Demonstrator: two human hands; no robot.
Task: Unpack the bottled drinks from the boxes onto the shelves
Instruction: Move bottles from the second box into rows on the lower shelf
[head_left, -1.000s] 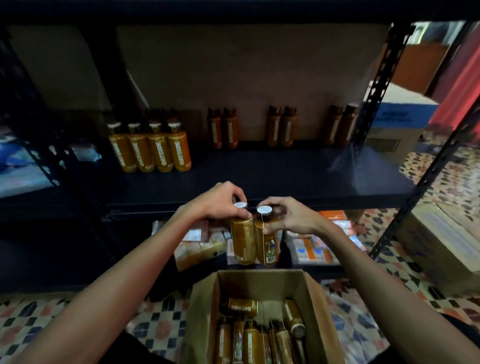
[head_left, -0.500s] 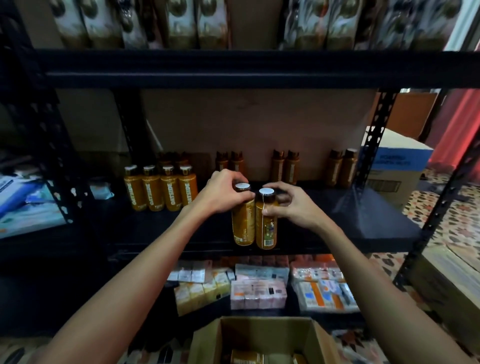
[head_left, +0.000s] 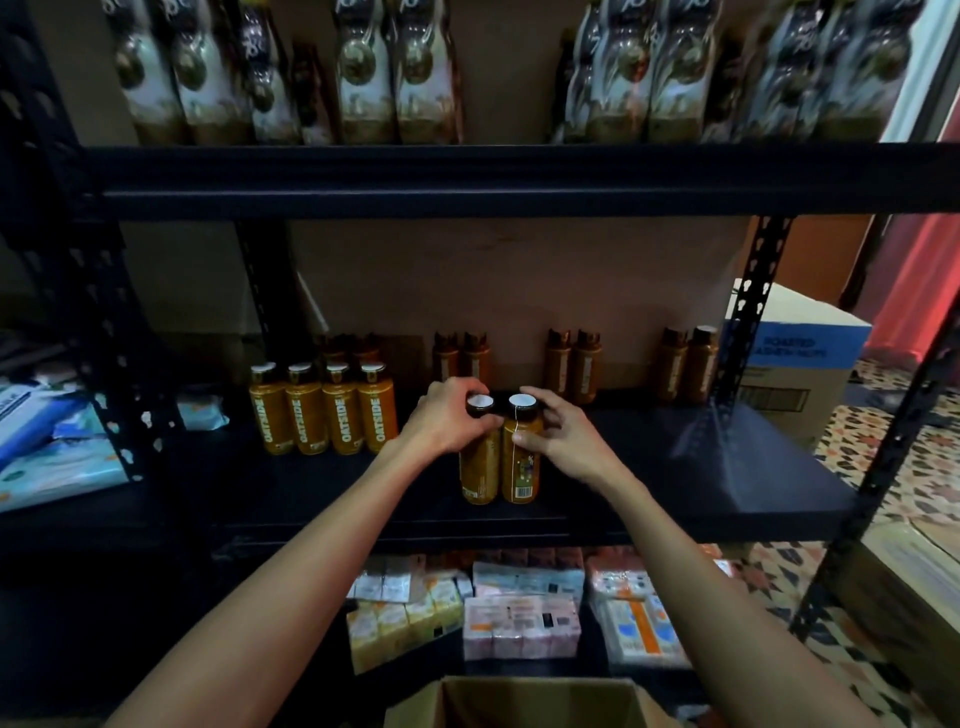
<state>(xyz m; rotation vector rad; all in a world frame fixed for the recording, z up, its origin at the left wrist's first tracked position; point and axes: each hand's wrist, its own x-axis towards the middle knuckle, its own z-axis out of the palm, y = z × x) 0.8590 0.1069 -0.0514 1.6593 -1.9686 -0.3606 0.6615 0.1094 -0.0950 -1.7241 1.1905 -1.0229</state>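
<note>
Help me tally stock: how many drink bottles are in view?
14: front-left row of four, two behind it, three back pairs, one in left hand, one in right hand. Others may hide.

Two upright orange bottles (head_left: 521, 470) touch at shelf (head_left: 675, 467) front.

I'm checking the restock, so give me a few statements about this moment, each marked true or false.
1. The left hand grips the left bottle, and the right hand grips the right bottle. True.
2. Both held bottles lie flat. False: they are upright, side by side.
3. Four OATSIDE bottles stand in a row to their left. True.
4. The box sits on the shelf. False: it is below the shelf, open, at the picture's bottom edge.
</note>
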